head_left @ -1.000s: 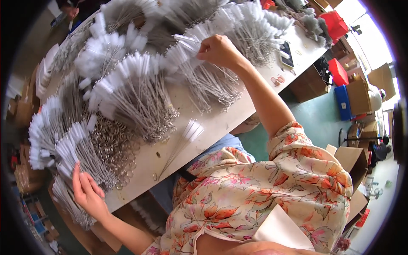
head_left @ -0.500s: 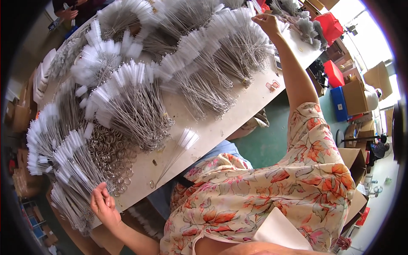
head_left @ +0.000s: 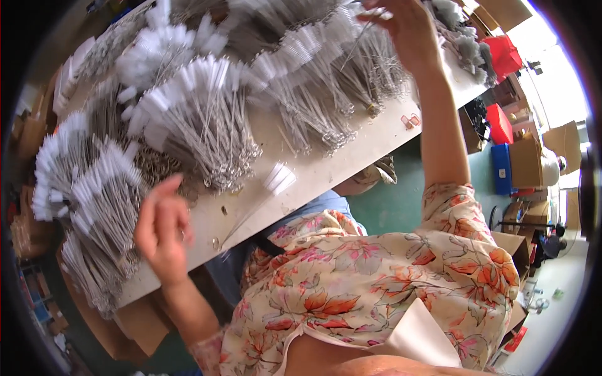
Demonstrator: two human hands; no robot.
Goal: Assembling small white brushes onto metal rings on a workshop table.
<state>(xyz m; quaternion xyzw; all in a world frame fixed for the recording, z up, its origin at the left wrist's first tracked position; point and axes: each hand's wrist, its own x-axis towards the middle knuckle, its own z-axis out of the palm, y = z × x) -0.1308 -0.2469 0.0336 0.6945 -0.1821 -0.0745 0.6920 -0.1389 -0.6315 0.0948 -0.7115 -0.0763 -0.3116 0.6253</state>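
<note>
Pinched between the right hand (head_left: 411,31) fingertips, one thin wire brush (head_left: 354,44) hung over the far fanned brush bundles (head_left: 326,94). Left hand (head_left: 162,229) hovered empty, fingers loose, above the tabletop (head_left: 326,169) edge. Lifting it straight, slowly, would likely avoid snagging neighbouring wires.

Crowded across the far and left parts of the white table (head_left: 351,156): fanned bundles of wire-handled white brushes (head_left: 200,119) lying stem to stem, little bare surface between them. Open strip along the near edge (broken only by one loose brush (head_left: 269,188) and two small orange bits (head_left: 411,119)). Raised above that strip, the left hand (head_left: 163,229), just beside a pile of brushes overhanging the left corner (head_left: 94,250). Over the far bundles, the right hand (head_left: 407,31), fingers among wire stems. Beyond the right end, stacked boxes and red crates (head_left: 501,122).
</note>
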